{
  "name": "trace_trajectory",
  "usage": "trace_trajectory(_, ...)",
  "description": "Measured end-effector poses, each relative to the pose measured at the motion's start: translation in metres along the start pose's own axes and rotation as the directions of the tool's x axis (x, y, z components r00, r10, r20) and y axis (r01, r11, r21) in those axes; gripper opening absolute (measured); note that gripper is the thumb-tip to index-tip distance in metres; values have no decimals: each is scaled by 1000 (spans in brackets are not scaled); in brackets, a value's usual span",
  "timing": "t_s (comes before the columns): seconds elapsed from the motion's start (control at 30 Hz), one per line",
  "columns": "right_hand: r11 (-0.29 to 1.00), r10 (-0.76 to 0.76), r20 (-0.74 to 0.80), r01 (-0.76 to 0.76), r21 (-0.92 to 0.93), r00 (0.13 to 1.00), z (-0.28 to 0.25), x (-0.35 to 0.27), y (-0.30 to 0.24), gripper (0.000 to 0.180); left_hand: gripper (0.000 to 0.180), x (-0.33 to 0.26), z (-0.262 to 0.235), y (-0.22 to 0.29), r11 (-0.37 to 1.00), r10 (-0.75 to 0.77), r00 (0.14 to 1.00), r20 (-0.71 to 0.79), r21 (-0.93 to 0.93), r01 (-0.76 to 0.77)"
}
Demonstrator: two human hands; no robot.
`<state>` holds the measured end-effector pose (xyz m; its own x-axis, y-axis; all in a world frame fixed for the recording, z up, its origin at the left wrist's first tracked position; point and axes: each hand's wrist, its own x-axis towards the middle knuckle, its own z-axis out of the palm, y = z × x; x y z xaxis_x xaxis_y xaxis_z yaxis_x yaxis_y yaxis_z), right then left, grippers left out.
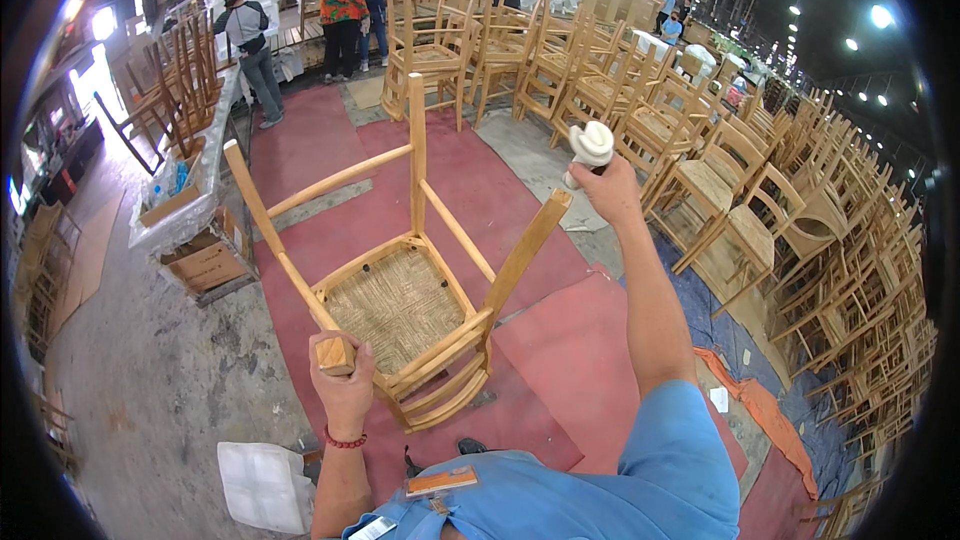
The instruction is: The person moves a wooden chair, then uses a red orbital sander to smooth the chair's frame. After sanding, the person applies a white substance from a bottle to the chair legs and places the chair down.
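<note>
An upside-down wooden chair (417,190) with a woven seat (390,295) stands tilted before me, its legs pointing up. My left hand (343,395), with a red bead bracelet at the wrist, is wrapped round the end of the chair's near left leg (334,356). Raised to the right of the chair, my right hand (610,190) grips a rounded white bundle (591,143), perhaps wadded cloth; its exact kind is unclear. That hand is apart from the near right leg (530,245). The chair's backrest slats (450,395) lie low, close to my body.
Red mats (560,340) cover the floor. Rows of wooden chairs (715,180) and tall stacks (860,270) line the right side. A plastic-wrapped bench (205,195) and a cardboard box (212,258) stand left. White foam packing (262,485) lies near me. Several people (343,15) stand farther back.
</note>
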<state>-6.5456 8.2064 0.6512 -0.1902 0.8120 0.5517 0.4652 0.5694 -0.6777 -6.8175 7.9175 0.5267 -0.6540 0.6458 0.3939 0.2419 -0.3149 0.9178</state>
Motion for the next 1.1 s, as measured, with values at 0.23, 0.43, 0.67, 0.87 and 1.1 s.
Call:
trace_trajectory(0.23, 990, 103, -24, -100, 97, 994, 1, -4, 7, 29, 29, 1, -3, 1, 998, 14, 998, 55, 53, -17)
trace_trajectory(0.43, 993, 106, -160, -98, 62, 981, 5, -13, 6, 29, 26, 3, -2, -2, 1000, -16, 998, 62, -19, 17)
trace_trajectory(0.67, 876, 191, -89, -129, 465, 977, 66, 11, -31, 22, 36, 7, -13, -5, 996, -7, 984, 177, -85, 23)
trace_trajectory(0.87, 708, 349, -137, -165, 686, 927, 151, 114, -42, 16, 35, 22, -37, -7, 977, 3, 888, 460, -191, 96)
trace_trajectory(1.1, 907, 168, -94, -117, 404, 981, 225, 225, -16, 36, 42, 18, -39, -11, 860, -70, 890, 451, -426, 283)
